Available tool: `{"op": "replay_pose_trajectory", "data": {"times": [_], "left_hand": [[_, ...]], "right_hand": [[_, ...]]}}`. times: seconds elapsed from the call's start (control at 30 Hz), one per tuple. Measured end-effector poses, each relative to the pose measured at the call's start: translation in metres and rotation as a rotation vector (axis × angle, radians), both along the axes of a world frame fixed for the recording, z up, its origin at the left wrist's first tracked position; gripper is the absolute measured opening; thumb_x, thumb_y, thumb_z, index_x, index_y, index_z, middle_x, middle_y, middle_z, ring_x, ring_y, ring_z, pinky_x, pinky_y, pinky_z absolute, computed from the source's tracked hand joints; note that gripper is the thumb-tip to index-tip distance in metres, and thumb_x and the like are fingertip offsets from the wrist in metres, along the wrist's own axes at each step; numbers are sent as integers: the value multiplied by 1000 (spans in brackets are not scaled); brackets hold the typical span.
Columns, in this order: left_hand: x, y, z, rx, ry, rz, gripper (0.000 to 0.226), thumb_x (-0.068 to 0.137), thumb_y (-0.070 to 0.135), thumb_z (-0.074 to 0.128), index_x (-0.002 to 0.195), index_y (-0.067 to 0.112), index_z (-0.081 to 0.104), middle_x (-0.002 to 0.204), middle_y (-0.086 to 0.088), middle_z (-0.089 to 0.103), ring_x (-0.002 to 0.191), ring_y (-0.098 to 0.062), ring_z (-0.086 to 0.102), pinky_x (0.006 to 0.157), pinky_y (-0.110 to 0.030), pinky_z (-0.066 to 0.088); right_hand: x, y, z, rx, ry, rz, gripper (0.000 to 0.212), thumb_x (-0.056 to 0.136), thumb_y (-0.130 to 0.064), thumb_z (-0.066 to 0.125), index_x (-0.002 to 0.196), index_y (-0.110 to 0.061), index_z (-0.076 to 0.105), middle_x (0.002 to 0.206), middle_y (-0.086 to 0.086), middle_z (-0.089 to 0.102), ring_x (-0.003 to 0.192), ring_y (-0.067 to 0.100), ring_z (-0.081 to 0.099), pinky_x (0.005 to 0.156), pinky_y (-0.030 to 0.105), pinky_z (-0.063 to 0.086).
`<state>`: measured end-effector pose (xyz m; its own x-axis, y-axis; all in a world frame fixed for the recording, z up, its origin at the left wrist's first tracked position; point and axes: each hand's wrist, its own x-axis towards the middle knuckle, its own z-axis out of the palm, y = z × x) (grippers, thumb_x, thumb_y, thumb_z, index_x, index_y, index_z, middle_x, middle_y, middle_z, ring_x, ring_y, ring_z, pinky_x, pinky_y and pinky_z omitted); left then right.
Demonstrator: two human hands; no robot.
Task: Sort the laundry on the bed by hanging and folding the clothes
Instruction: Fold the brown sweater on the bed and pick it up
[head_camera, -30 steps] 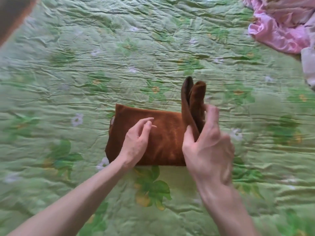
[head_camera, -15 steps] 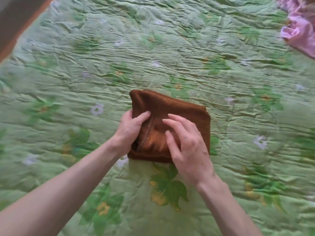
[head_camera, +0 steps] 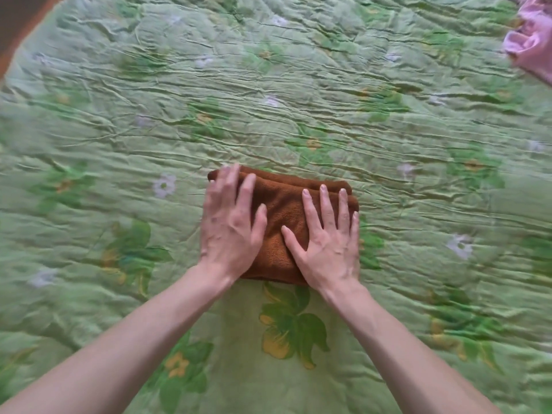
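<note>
Both flat on the folded brown garment [head_camera: 286, 222] mid-bed [head_camera: 298, 109]: left hand [head_camera: 230, 231] and right hand [head_camera: 327, 243], fingers straight and spread, gripping nothing, likely pressing the stacked folds so they keep shape. Pink laundry [head_camera: 531, 46] heaped far right, unfolded.

pink garment [head_camera: 530, 44] cut off at the right edge (far corner blurred).

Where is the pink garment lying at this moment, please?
In the head view, the pink garment lies at the bed's far right corner, well apart from the folded brown cloth under both hands.
</note>
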<state>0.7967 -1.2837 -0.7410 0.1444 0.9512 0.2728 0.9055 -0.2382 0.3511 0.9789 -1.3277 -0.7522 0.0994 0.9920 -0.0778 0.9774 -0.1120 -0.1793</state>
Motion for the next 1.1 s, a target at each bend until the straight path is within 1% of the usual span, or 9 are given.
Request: {"op": "replay_pose_trajectory", "data": {"times": [0.1,0.27,0.43,0.53,0.6,0.73,0.83,0.97,1.1], "left_hand": [[0,2,-15,-193,63,-73,75,102,56,34,166,18,24,175,-10,11,163,-26,6,131,-47,14],[-5,12,-29,-425,-28,8,85,92,75,25,165,43,-5,175,5,-18,162,-31,0,127,-52,20],[0,7,-17,-372,-156,84,102,90,79,40,166,33,-10,175,-4,1,159,-29,14,128,-52,22],[-2,-2,-12,-470,-418,351,112,79,82,63,162,28,10,159,-9,35,145,-27,40,119,-48,38],[-7,1,-6,-650,-589,462,107,66,85,70,145,19,39,141,-7,59,129,-26,59,111,-43,48],[-26,15,11,-1043,-983,435,67,67,64,88,112,17,74,102,-3,82,86,-16,80,65,-25,61],[-32,11,24,-1227,-1107,413,77,59,65,91,116,15,79,109,-8,81,96,-25,79,73,-36,64],[-28,-13,57,-1292,-1238,330,63,57,61,96,107,24,84,119,-9,78,106,-26,77,78,-39,64],[-17,-38,147,-1349,-1188,218,66,59,60,96,110,19,83,121,-14,77,100,-27,78,78,-36,64]], "right_hand": [[4,-1,-3,31,65,-3,78,99,-76,20,166,-38,6,175,-6,-4,159,21,-17,129,54,2],[12,3,-9,75,204,-22,70,102,-71,30,164,-42,18,173,-15,9,160,11,-10,130,51,2],[23,4,-10,213,470,-40,62,106,-51,43,164,-35,25,174,-11,10,160,9,-2,130,43,4],[34,-4,-8,277,803,-382,75,102,-50,58,163,-29,22,169,-1,21,155,13,22,125,37,22],[39,-7,1,102,973,-626,96,83,-66,71,159,-23,31,149,1,48,136,16,50,113,33,38],[57,-5,18,-240,1303,-686,69,69,-64,83,119,-18,71,107,1,80,96,18,77,84,33,63],[67,-6,40,-437,1503,-522,69,70,-56,90,126,-24,67,112,2,79,101,22,77,76,34,64],[76,-26,87,-336,1534,-523,69,64,-48,93,124,-25,69,113,8,78,98,30,77,72,43,63],[92,-67,178,-362,1606,-605,63,69,-48,90,124,-23,73,114,11,78,96,31,78,66,39,62]]}}
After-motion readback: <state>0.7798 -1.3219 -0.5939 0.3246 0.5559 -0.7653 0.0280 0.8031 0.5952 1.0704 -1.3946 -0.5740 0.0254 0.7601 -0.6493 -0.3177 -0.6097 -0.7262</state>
